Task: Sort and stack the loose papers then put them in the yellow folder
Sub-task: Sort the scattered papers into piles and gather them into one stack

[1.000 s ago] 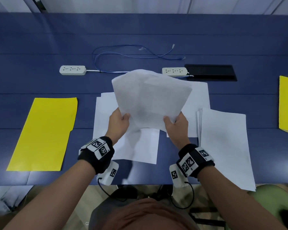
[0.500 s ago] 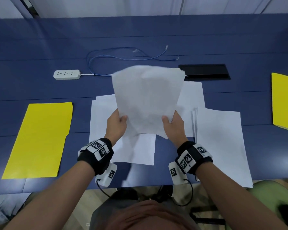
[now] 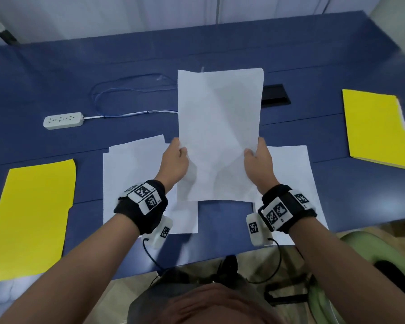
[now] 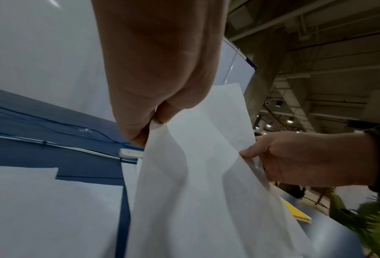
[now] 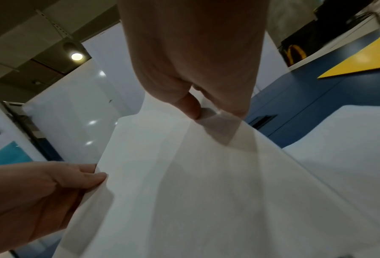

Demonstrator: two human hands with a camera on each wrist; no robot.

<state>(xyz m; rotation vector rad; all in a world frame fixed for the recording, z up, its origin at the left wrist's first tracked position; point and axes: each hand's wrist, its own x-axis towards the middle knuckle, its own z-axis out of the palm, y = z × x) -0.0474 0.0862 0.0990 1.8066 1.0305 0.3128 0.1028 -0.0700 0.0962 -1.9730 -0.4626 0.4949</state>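
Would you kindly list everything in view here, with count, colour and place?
held paper stack: one, white, raised above table centre
loose papers left: several, white, on the table under the left arm
loose papers right: several, white, beside the right wrist
yellow folder: one, near left
second yellow folder: one, far right
power strip: one, white, far left
blue cable: one, beyond strip
black panel: one, behind the stack
table: one, blue
left hand: grips stack's left edge
right hand: grips stack's right edge
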